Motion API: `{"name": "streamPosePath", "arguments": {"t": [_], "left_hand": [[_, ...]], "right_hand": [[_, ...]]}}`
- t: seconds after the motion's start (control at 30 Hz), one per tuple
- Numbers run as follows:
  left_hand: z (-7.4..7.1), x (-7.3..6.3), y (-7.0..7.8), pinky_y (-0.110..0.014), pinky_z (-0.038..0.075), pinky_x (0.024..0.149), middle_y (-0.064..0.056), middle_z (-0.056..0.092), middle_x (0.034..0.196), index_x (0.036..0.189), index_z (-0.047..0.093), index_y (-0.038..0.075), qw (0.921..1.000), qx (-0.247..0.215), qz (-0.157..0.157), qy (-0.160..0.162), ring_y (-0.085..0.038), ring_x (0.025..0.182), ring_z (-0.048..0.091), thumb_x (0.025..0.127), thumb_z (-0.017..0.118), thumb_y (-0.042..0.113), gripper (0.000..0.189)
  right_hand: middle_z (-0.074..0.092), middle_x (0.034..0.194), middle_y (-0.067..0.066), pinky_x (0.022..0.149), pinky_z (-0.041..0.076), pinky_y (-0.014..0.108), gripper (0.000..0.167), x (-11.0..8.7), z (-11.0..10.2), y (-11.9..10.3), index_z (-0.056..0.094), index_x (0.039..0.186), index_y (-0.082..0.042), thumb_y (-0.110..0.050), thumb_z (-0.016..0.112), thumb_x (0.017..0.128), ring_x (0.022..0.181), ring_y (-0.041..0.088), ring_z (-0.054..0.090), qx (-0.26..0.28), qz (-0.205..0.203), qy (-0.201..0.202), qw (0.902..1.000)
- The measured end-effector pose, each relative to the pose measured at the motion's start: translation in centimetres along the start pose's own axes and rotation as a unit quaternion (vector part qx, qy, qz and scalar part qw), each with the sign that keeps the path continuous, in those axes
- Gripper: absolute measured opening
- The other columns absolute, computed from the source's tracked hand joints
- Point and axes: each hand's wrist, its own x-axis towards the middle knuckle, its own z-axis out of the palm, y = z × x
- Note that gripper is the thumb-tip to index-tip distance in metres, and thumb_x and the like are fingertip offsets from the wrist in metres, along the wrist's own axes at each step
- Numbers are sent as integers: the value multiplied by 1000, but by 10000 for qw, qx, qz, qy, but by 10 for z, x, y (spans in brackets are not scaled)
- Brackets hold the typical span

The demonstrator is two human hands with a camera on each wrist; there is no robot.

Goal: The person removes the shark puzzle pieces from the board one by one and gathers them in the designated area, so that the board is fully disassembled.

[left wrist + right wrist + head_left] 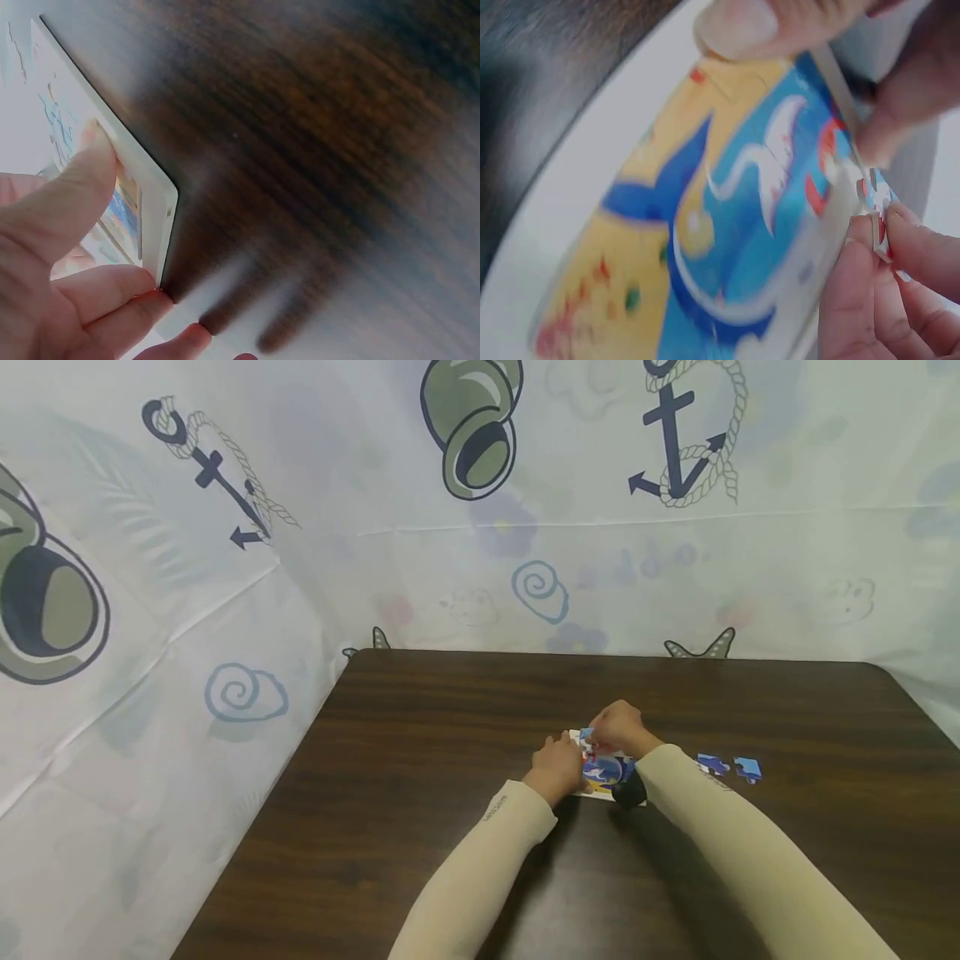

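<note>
1. The dark wooden table (420,827) fills the lower half of the head view, with a printed cloth backdrop (225,527) of anchors and shells hung behind it across the upper half.

2. The puzzle board (600,774), a white-framed tray with a blue and yellow sea picture, lies flat near the centre of the head view, between both hands. It looks like stiff, light card, likely to slide on the smooth wood unless it is pinned at a rim or corner.

3. The left hand (557,768) sits just left of centre. In the left wrist view, at lower left, its thumb presses on the board's face while the other fingers curl against the near edge, gripping the board at its corner.

4. The right hand (619,727) is above and right of the board in the head view. In the right wrist view, at lower right, its fingertips (866,255) pinch a puzzle piece (876,217) and hold it tilted at the picture's edge.

5. The piece looks thin, light and fairly rigid, with tabs that could bend, so it is best held by its sides, as here, and lowered flat.

6. Two loose blue pieces (729,767) lie on the table to the right of centre, apart from the board.
</note>
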Motion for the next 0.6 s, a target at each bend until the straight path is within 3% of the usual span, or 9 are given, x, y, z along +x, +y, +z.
{"name": "streamPosePath", "arguments": {"t": [0.13,0.3,0.4,0.6], "left_hand": [[-4,-1,2,-43,49,99,-2,39,153,140,47,11,10000,-54,-3,-35,-25,138,42,76,75,46,78],[-7,-2,2,-45,48,100,-4,36,155,142,44,9,9999,-41,69,-101,-27,139,40,78,74,44,79],[-7,-2,2,-46,48,99,-5,36,155,138,50,12,9999,-42,98,-127,-28,139,40,78,74,43,72],[-5,0,6,-48,48,99,-6,35,155,137,52,12,9997,-91,102,-186,-29,140,39,78,75,42,70]], "right_hand": [[63,65,1,60,58,24,21,-4,-22,6,65,100,13,3,67,81,53,6,62,370,36,-167,9992],[64,67,0,61,57,24,23,-13,-57,27,62,102,15,2,64,84,56,4,60,100,-28,-153,9998],[64,66,0,61,58,25,23,-19,-75,43,61,102,17,2,63,85,55,4,60,22,12,-128,9999],[64,62,-2,59,57,23,21,-27,-87,65,62,98,17,2,64,83,53,4,61,-27,165,-103,9998]]}}
